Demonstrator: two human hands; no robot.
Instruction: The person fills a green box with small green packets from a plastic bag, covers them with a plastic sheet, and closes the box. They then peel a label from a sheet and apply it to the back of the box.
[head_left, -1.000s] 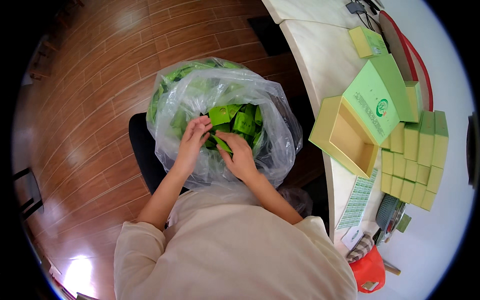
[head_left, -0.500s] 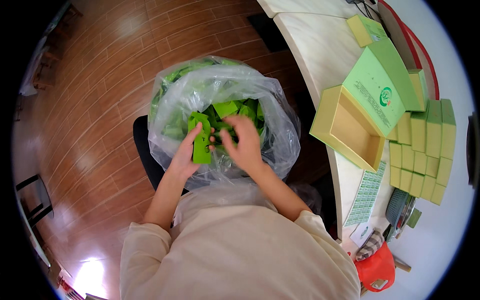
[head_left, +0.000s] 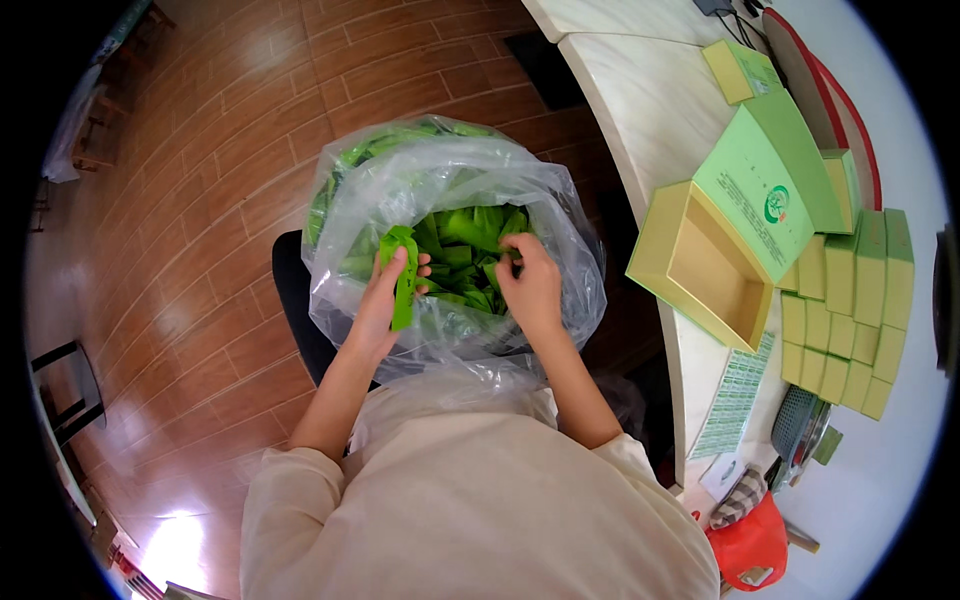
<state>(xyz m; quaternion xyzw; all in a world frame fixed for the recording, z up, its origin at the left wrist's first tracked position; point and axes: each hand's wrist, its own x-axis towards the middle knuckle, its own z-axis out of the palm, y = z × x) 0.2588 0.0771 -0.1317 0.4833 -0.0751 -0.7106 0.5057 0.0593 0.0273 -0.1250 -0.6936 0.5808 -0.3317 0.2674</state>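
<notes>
A large clear plastic bag (head_left: 365, 210) stands open in front of me, filled with many small, flat, bright green packets (head_left: 458, 257). Over the bag's left side, my left hand (head_left: 376, 300) is closed round a long green packet (head_left: 404, 285), held upright and tilted partly edge-on; whether more than one is in the grip I cannot tell. My right hand (head_left: 534, 283) is inside the bag's mouth at the right, thumb and fingers pinched at the end of another green packet (head_left: 482, 232). Its fingertips partly hide that end.
On the pale table (head_left: 625, 110) to my right lies an open green box (head_left: 715, 275) with a gold inside. Behind it are stacked small green-yellow cartons (head_left: 840, 300). A sticker sheet (head_left: 733, 400), a grey basket (head_left: 793, 420) and a red bag (head_left: 750, 540) are nearer me.
My right hand has moved right, away from my left hand, and now pinches at a packet in the bag. The packet in my left hand has turned more edge-on.
</notes>
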